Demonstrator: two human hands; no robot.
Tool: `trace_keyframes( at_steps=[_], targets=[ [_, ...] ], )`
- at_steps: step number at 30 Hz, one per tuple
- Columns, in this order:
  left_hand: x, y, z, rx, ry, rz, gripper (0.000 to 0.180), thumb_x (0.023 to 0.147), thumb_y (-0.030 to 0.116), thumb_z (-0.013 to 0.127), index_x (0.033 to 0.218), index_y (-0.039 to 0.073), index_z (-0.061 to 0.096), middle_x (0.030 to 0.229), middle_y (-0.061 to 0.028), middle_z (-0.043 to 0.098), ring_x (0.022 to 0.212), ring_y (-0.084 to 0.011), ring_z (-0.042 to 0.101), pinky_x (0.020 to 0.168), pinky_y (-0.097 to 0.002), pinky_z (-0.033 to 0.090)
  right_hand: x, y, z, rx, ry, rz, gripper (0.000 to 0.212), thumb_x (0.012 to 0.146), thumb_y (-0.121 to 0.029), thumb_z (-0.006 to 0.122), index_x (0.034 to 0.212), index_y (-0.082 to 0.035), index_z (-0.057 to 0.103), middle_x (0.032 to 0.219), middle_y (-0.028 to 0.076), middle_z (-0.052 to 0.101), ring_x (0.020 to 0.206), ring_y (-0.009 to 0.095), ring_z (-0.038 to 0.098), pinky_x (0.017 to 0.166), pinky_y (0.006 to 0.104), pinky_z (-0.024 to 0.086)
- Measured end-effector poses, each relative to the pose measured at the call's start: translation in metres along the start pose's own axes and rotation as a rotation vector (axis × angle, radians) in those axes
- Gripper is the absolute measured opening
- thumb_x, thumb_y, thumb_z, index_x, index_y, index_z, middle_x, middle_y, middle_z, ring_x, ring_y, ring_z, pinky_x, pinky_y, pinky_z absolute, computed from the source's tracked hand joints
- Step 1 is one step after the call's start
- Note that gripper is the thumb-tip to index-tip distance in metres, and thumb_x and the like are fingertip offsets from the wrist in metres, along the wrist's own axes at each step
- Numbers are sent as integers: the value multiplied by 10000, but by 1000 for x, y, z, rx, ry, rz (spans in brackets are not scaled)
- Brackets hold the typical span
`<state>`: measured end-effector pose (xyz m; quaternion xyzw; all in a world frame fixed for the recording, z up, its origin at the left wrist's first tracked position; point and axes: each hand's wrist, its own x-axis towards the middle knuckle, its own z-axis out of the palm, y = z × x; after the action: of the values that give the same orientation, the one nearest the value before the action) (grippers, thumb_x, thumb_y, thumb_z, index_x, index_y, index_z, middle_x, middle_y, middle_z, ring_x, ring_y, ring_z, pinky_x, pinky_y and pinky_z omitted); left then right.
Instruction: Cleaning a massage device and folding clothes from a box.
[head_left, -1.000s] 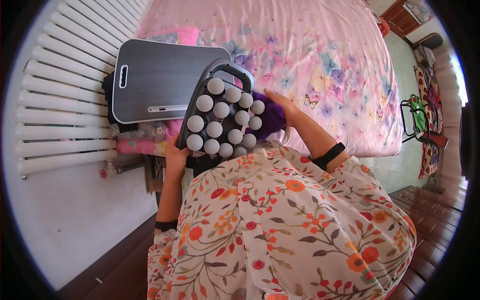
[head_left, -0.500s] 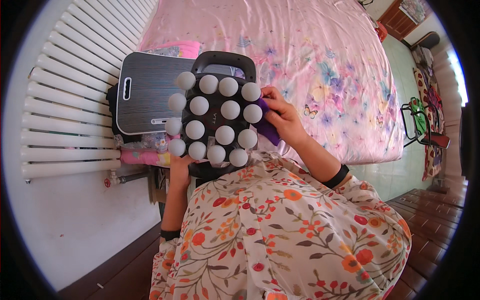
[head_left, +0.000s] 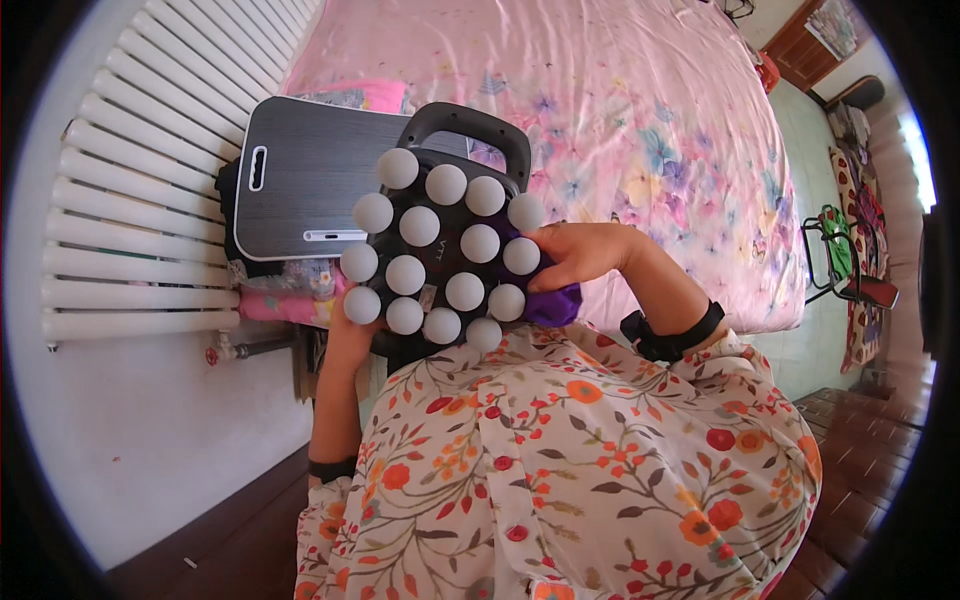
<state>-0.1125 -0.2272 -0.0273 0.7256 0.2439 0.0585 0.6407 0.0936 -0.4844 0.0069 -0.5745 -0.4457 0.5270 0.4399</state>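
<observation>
Cloth [head_left: 555, 306], purple, clamped in our right hand [head_left: 582, 255] at ball-studded massager [head_left: 447, 224]; left hand [head_left: 350, 336] finger closure hidden, cannot tell. We should steady the body, wiping between balls [head_left: 404, 274].

Fingers out of sight at the massager [head_left: 445, 258]!
The left hand's [head_left: 352, 328] fingers are hidden behind it, the right hand's [head_left: 592, 254] fingertips lost at its edge, the purple cloth [head_left: 557, 306] partly masked, the board's [head_left: 310, 170] right end covered. Bed [head_left: 620, 90] and radiator [head_left: 150, 220] run off the top, shirt [head_left: 600, 450] off the bottom.
</observation>
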Motion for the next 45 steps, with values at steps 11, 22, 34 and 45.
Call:
trace_keyframes(
  at_steps=[11,22,34,45],
  targets=[
    [-10,-34,-8,-15,4,97,531,704,-33,644,1214,-26,497,1104,-80,598,1015,-167,556,907,-280,420,-11,50,21,-1060,565,-377,332,631,-206,694,917,-100,563,835,83,543,670,293,583,546,394,484],
    [0,-8,-4,121,-99,48,510,710,-13,647,1202,-25,515,1093,-68,604,978,-136,560,862,-262,439,-14,97,43,-812,718,-561,363,639,-168,682,983,-95,594,873,106,595,689,308,600,596,385,500],
    [-2,-21,-3,48,-21,25,526,726,-39,613,1233,3,483,1055,-79,612,944,-155,589,765,-287,503,1,37,44,-721,657,-233,291,628,-149,680,904,-107,596,744,118,595,650,332,596,565,411,483],
    [-13,-51,-10,-179,58,-37,347,657,21,592,1003,8,572,888,-37,611,786,-148,592,692,-290,496,30,61,48,-594,854,-501,324,581,-17,641,902,-65,627,831,121,599,676,323,601,583,382,495]
  ],
)
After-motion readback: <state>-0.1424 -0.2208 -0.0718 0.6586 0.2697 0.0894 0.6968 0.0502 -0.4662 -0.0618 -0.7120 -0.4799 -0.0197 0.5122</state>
